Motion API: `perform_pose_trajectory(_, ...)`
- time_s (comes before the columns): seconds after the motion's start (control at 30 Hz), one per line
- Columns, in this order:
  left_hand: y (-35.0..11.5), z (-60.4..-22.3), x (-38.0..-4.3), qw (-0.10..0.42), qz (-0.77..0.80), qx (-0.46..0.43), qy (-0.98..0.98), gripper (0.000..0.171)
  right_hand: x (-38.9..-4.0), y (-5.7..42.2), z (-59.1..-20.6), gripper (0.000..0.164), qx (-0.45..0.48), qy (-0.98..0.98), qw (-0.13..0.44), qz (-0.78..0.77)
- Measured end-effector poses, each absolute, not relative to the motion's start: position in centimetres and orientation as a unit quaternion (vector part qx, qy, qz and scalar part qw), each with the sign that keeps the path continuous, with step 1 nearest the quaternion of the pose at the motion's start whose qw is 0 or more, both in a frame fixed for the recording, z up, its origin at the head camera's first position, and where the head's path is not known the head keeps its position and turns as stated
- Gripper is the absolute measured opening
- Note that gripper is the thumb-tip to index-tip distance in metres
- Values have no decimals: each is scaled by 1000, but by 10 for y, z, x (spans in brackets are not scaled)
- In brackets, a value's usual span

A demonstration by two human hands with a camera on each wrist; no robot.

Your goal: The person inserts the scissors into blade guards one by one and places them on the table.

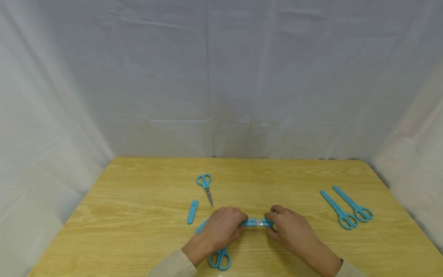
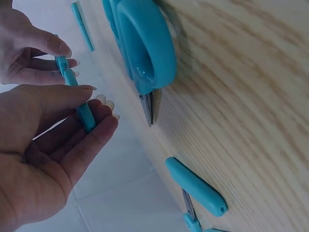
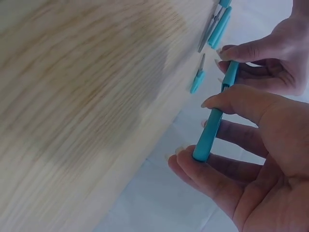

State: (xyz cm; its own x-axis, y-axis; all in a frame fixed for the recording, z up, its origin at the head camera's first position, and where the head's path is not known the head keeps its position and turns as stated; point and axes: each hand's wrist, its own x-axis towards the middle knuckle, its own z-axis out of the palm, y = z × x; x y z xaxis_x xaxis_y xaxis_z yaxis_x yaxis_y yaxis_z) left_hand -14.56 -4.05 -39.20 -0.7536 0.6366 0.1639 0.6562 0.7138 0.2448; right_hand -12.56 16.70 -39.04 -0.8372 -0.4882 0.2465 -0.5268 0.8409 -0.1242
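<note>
My left hand (image 1: 224,225) pinches a light-blue blade cover (image 1: 250,222) with a slot. Facing it, my right hand (image 1: 292,229) holds scissors (image 1: 268,222) by their light-blue handles. A short stretch of metal blade shows between the two pieces, and the cover hides any further part. In the left wrist view, thumb and fingers grip the cover (image 2: 86,116) just above the table. In the right wrist view, the fingers hold the scissor handles (image 3: 207,137). Beside my left wrist lie bare-bladed scissors (image 2: 145,48). Another cover (image 1: 200,226) is partly hidden by my left hand.
Farther back on the wooden table (image 1: 138,200), small scissors (image 1: 204,181) lie with bare blades near a loose cover (image 1: 192,212). At the right lie two covered pairs of scissors, one nearer (image 1: 340,212) and one farther (image 1: 354,206). White cloth (image 1: 235,77) hangs behind the table.
</note>
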Motion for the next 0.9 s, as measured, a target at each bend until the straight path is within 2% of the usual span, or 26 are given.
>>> perform_pose_trajectory(0.43,-36,-393,-140,47,-137,-328,-934,14,-121,159,-390,16,265,-955,95,96)
perform_pose_trajectory(0.9,-34,-390,-136,44,-157,-309,-937,16,-117,146,-389,18,251,-958,112,78)
